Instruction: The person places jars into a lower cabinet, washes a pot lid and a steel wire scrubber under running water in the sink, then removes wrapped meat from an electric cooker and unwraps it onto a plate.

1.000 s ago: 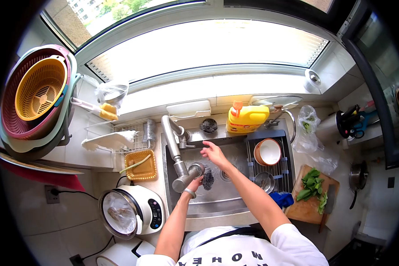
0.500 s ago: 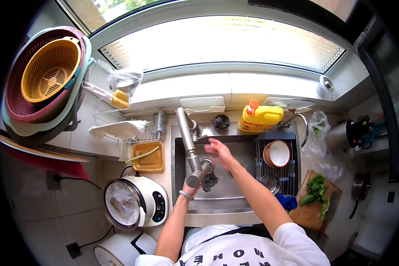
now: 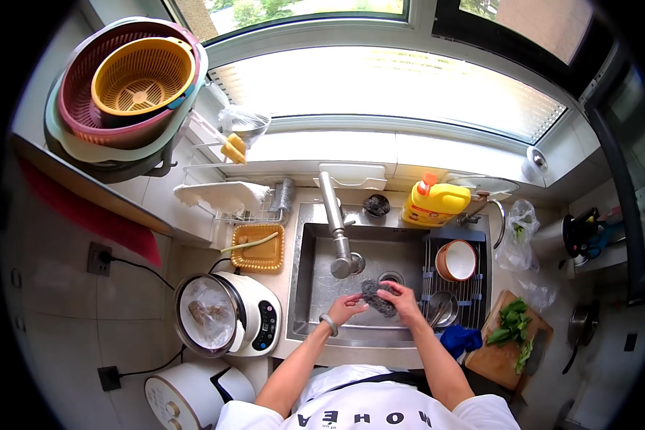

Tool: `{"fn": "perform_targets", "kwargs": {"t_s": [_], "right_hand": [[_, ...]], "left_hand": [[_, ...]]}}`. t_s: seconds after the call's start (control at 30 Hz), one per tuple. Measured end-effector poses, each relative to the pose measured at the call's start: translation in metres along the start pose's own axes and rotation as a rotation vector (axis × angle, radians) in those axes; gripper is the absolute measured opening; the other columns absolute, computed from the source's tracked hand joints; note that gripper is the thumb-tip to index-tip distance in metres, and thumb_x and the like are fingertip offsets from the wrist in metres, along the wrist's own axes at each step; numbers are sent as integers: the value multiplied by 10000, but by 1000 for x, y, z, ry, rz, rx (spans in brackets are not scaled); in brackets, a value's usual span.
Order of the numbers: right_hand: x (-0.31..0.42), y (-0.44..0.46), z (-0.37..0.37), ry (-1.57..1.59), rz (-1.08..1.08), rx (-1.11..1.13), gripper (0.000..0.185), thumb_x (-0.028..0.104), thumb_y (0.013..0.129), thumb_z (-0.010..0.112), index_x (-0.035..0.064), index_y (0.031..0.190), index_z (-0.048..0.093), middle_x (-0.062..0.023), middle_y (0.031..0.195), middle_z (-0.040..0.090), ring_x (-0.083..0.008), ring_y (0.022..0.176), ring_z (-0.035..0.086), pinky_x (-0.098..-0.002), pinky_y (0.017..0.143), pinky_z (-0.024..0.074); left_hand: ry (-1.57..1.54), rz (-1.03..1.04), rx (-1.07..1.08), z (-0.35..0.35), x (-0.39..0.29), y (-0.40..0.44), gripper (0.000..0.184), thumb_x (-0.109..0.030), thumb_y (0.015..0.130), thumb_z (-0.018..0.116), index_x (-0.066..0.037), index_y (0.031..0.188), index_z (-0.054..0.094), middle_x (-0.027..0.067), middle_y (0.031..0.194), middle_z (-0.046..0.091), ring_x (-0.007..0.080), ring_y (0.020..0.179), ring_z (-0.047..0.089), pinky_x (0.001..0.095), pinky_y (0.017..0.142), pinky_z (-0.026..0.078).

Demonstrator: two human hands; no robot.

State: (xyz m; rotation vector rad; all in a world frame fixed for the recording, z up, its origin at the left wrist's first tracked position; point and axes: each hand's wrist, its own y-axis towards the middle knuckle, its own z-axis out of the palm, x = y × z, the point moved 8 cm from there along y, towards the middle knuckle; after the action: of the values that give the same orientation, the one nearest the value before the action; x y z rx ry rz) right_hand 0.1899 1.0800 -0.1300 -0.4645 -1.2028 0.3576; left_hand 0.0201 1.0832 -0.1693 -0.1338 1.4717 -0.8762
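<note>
A dark grey steel wool scrubber is held over the sink. My right hand grips it from the right, with fingers and thumb closed on its edge. My left hand is at the scrubber's left side, thumb and fingers apart, the fingertips at or very near its edge. A bracelet circles my left wrist. Just above my hands is the faucet, its spout head over the sink's left half. The sink drain lies behind the scrubber.
A drying rack in the sink's right side holds a bowl and a metal strainer or ladle. Behind stand a yellow jug and a dark scrubber. Greens lie on a cutting board. A cooker sits left.
The scrubber has moved from my left hand under the faucet to my right hand, nearer me and to the right. My right hand has come down from beside the faucet. The view has shifted.
</note>
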Motion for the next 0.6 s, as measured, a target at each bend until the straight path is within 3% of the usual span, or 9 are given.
{"fn": "perform_targets", "kwargs": {"t_s": [0.07,0.17,0.2,0.27,0.33,0.4,0.57,0.6], "right_hand": [[29,1,-11,-17,-30,5,343,66,776,722,-2,1099,627,-50,982,650,-101,883,593,-231,799,473],[72,-13,-8,160,-12,59,399,76,793,711,-10,1161,583,-34,983,638,-108,873,603,-256,804,489],[61,-7,-11,155,-14,66,399,76,793,711,-10,1161,583,-34,983,638,-108,873,603,-256,804,489],[-7,14,-35,6,65,-32,353,60,763,706,40,1109,637,-70,967,672,-196,884,644,-327,832,505],[-82,22,-69,-1324,91,-180,360,90,704,699,86,1063,672,-153,1000,669,-327,953,629,-391,896,469],[-76,12,-59,-1204,-30,-219,315,84,680,681,99,994,698,-205,984,650,-387,979,598,-418,899,466],[13,12,-16,-812,-134,-99,371,145,671,739,88,1033,683,-204,958,661,-389,924,621,-394,865,490],[29,2,-1,-506,-140,-23,361,134,673,726,78,1027,685,-215,958,658,-391,923,619,-394,864,491]], "left_hand": [[252,198,11,-2,-21,-11,414,-203,806,708,-78,1186,599,42,1124,617,149,986,589,287,876,457],[161,87,-101,-28,9,-15,388,-193,821,693,-88,1184,602,48,1148,610,141,1003,575,278,872,458],[159,93,-108,-33,13,-16,388,-193,821,693,-88,1184,602,48,1148,610,141,1003,575,278,872,458],[22,56,-125,-41,29,-20,389,-191,819,689,-91,1185,602,70,1081,636,139,962,576,291,842,462],[30,-11,-128,-38,55,-26,376,-188,822,685,-92,1177,606,66,1072,635,137,944,578,286,824,465],[42,-38,-148,-47,40,-12,364,-184,824,681,-93,1169,610,62,1063,633,136,926,581,280,807,468],[69,-10,-187,-49,46,-34,347,-185,854,649,-93,1186,600,45,1062,626,123,952,573,275,806,468],[72,-55,-182,-49,50,-35,350,-190,854,650,-93,1186,600,45,1064,627,124,954,573,276,808,469]]}}
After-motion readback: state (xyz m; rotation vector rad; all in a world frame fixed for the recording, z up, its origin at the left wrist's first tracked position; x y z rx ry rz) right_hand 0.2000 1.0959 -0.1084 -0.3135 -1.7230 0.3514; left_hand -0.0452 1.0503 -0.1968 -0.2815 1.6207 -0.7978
